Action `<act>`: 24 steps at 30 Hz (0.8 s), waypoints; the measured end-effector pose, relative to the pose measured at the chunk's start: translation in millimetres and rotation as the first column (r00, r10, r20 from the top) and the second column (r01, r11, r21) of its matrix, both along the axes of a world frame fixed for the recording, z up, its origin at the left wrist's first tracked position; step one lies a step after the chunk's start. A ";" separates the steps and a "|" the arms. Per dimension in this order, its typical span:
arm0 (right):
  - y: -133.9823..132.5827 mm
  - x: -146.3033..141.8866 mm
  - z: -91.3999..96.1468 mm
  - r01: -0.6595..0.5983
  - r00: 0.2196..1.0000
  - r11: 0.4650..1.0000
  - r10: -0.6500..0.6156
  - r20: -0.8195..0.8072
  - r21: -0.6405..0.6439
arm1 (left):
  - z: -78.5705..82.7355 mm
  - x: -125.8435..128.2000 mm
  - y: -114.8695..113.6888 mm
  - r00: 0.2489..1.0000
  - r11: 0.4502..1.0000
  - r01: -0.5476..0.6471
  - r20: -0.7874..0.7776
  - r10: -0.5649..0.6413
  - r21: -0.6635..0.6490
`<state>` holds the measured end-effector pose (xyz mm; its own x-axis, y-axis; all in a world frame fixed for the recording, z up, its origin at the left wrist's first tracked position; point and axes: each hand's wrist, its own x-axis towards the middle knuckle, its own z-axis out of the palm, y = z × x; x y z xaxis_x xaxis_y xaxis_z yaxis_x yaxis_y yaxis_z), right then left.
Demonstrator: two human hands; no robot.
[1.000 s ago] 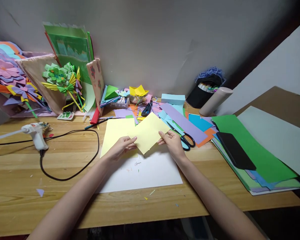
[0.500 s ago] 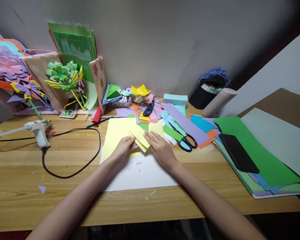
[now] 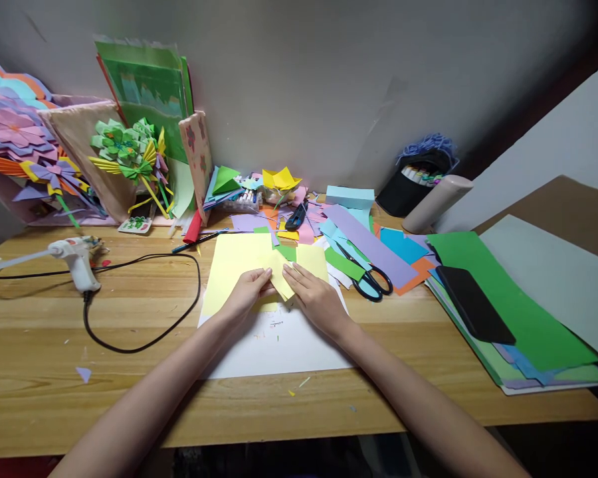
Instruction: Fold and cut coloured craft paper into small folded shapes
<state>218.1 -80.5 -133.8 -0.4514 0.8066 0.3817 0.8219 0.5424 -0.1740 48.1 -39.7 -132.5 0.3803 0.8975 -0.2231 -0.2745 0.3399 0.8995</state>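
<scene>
Between my hands is a small folded piece of yellow paper (image 3: 280,279). My left hand (image 3: 249,290) pinches its left side, thumb on top and fingers partly hidden beneath. My right hand (image 3: 315,292) grips the right edge, its fingers close together on top of the paper and its thumb hidden. Under and behind them lie a larger yellow sheet (image 3: 229,265) and a smaller yellow piece (image 3: 312,260). A white sheet (image 3: 279,358) spreads below these on the wooden table, dotted with tiny paper bits.
Black-handled scissors (image 3: 371,282) rest on coloured paper scraps to the right. A utility knife (image 3: 297,216) lies farther back. On the left stands a white glue gun (image 3: 80,262) with a looping black cord (image 3: 144,348). A phone (image 3: 473,304) sits on stacked coloured paper (image 3: 543,325).
The folded yellow paper has turned and looks narrower between my hands. My right hand has shifted slightly left along its edge. Both hands keep hold.
</scene>
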 end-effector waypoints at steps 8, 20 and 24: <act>-1.6 4.5 16.1 -0.057 0.867 0.994 0.006 -0.498 -0.089 | 2.3 -1.3 0.9 0.989 0.999 -0.012 -0.145 0.018 0.047; 9.0 14.7 5.1 -0.322 0.315 0.653 -0.608 -0.728 -0.685 | 3.9 3.1 -5.7 0.980 0.992 0.115 -0.170 -0.104 0.052; 6.5 10.4 8.6 -0.267 0.349 0.668 -0.605 -0.716 -0.694 | 0.1 4.0 -6.4 0.981 0.995 0.076 -0.184 -0.062 0.071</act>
